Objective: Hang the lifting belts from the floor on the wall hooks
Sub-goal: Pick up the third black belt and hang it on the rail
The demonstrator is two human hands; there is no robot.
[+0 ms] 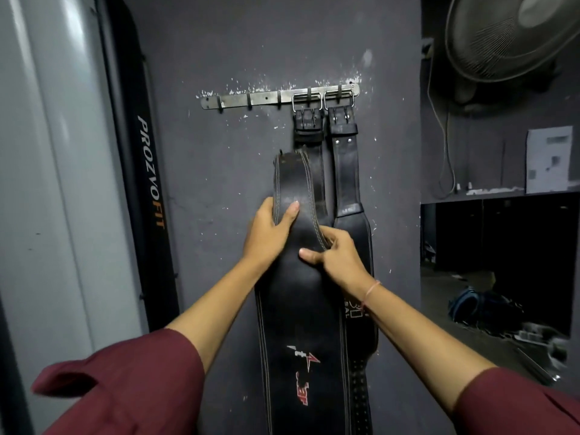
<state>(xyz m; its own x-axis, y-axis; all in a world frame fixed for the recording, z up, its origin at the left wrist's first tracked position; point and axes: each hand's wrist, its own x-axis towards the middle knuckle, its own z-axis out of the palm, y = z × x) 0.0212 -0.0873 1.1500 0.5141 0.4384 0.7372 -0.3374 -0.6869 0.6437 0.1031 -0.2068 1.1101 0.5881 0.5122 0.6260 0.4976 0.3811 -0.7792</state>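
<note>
A metal hook rail (pixel 251 98) is fixed across the dark wall. Two black lifting belts hang from its right hooks by their buckles: one (pixel 309 127) on the left, one (pixel 345 171) on the right. I hold a third black belt (pixel 298 309) with white stitching and a red logo upright against the wall, in front of the hung ones. My left hand (pixel 270 230) grips its narrow upper strap. My right hand (pixel 339 255) clasps its right edge a little lower. Its strap tip reaches just below the left hung buckle.
Three hooks on the left part of the rail carry nothing. A black padded post (pixel 147 171) marked PROZVOFIT stands to the left beside a grey pillar. A wall fan (pixel 514 36) hangs at upper right above a ledge; bags lie on the floor at right.
</note>
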